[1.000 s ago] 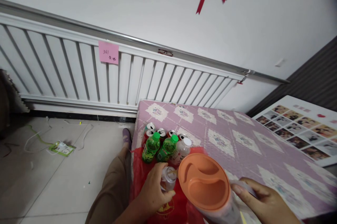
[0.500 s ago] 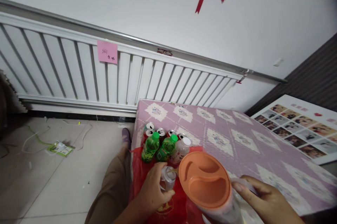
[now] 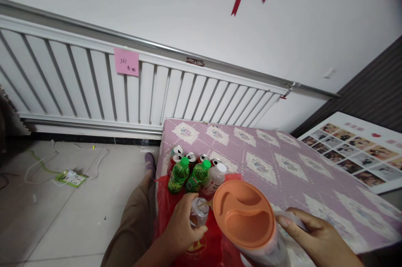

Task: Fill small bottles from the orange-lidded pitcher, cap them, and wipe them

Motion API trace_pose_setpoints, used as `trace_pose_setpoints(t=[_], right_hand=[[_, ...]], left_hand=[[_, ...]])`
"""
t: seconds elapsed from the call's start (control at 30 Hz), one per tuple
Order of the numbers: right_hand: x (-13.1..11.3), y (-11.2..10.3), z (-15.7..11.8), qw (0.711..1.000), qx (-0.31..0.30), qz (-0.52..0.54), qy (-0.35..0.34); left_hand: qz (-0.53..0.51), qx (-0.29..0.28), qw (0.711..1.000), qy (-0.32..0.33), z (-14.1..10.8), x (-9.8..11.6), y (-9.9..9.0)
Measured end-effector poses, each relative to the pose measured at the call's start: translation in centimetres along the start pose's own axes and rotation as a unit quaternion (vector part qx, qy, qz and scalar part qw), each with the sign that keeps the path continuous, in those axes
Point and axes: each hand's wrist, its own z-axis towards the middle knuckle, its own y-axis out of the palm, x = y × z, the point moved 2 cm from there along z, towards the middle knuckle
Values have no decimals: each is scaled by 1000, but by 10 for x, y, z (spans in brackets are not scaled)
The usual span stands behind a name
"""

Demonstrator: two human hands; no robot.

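My left hand (image 3: 180,231) grips a small clear bottle (image 3: 199,211) with no cap, held over a red plastic bag (image 3: 171,206). A large jug with an orange lid (image 3: 243,219) is tilted so its spout touches the bottle's mouth. My right hand (image 3: 317,240) is closed around the jug's handle at the lower right. Just behind the bottle stand two green bottles (image 3: 179,174) with green caps and a pale bottle with a white cap (image 3: 216,177).
Several drink cans (image 3: 192,159) stand behind the bottles on the purple patterned table (image 3: 282,162). A white radiator (image 3: 94,87) lines the wall, with a pink note (image 3: 126,62). A photo board (image 3: 354,147) leans at right. A power strip (image 3: 70,178) and cables lie on the floor.
Both hands hold their grips with the jug still tipped at the bottle's mouth. The view has drifted slightly; nothing else has moved.
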Motion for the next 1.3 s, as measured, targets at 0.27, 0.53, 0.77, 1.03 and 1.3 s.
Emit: trace_pose_setpoints(t=[0.27, 0.53, 0.77, 1.03, 1.3], right_hand=[[0, -1, -1, 1000, -7, -6, 0], [0, -1, 0, 1000, -12, -5, -12], [-2, -2, 0, 1000, -11, -2, 12], [-9, -3, -2, 1000, -12, -9, -14], [-6, -3, 1, 1000, -5, -23, -16]], left_hand=[[-3, 0, 1000, 0, 0, -1, 0], [-2, -5, 1000, -8, -1, 3, -1], [3, -3, 1000, -4, -3, 1, 0], [6, 1, 1000, -4, -1, 1, 0], [3, -5, 1000, -5, -1, 1, -1]])
